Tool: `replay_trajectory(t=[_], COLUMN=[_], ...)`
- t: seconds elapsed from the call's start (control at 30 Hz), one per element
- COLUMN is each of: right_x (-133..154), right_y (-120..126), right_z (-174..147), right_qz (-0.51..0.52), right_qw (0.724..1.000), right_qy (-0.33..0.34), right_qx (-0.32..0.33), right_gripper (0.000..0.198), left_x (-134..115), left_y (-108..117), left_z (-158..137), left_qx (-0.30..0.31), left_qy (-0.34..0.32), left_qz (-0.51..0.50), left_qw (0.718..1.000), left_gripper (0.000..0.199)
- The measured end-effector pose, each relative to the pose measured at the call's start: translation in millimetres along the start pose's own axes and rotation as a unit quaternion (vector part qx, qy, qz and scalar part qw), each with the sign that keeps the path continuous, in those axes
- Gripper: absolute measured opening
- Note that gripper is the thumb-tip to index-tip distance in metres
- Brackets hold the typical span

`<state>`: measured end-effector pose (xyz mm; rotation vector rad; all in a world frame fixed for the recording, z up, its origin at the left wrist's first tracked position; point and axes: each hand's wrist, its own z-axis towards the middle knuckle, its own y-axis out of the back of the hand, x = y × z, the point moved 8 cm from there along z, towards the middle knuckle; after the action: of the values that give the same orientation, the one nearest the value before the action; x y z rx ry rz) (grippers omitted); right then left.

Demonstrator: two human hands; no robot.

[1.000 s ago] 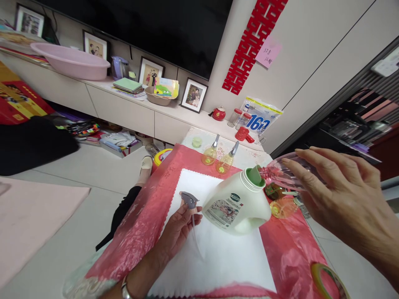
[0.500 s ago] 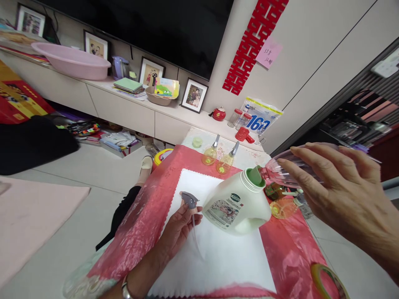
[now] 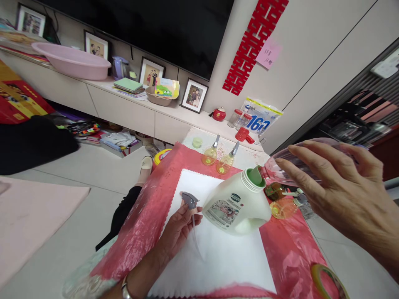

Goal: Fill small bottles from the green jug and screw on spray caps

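My left hand [image 3: 179, 226] pinches a grey spray pump head [image 3: 189, 200] whose clear dip tube hangs down over the white mat [image 3: 215, 265]. To its right stands a pale green detergent jug [image 3: 238, 203], uncapped, with a green pouring spout in its mouth. My right hand [image 3: 339, 182] grips a clear pinkish plastic bottle [image 3: 285, 166] from above, tipped so that its neck meets the spout. I cannot tell whether liquid is flowing. Below the bottle, an orange-yellow spray bottle [image 3: 283, 209] lies or leans by the jug's right side.
Two yellow spray bottles [image 3: 210, 154] stand behind the mat on the red plastic sheet [image 3: 146, 232]. A tape roll [image 3: 328, 282] lies at the right front edge. The cabinet [image 3: 124, 106] behind holds a pink basin [image 3: 71, 62], photo frames and jars with red lids.
Hardly anything differs. My right hand and the tilted bottle have shifted very slightly; my left hand, the pump head and the jug have stayed in place.
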<state>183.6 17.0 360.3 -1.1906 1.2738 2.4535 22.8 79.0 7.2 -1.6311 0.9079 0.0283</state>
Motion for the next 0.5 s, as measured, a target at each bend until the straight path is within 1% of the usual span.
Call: replay_trajectory(t=[0.17, 0.37, 0.5], right_x=[1.1, 3.5, 2.9], right_y=[0.1, 3.2, 2.4], right_z=[0.9, -0.5, -2.4], right_qz=[-0.003, -0.018, -0.014], right_qw=[1.0, 1.0, 1.0], right_qy=[0.01, 0.025, 0.018], right_qx=[0.009, -0.003, -0.005], right_gripper=[0.038, 0.039, 0.036], left_x=[-0.4, -1.5, -1.7], left_y=[-0.2, -1.7, -1.0], left_z=[-0.9, -1.4, -1.2], left_qx=[0.0, 0.002, 0.002], left_qy=[0.001, -0.004, -0.005], left_qz=[0.0, 0.003, 0.005], left_qw=[1.0, 1.0, 1.0], left_gripper=[0.047, 0.046, 0.046])
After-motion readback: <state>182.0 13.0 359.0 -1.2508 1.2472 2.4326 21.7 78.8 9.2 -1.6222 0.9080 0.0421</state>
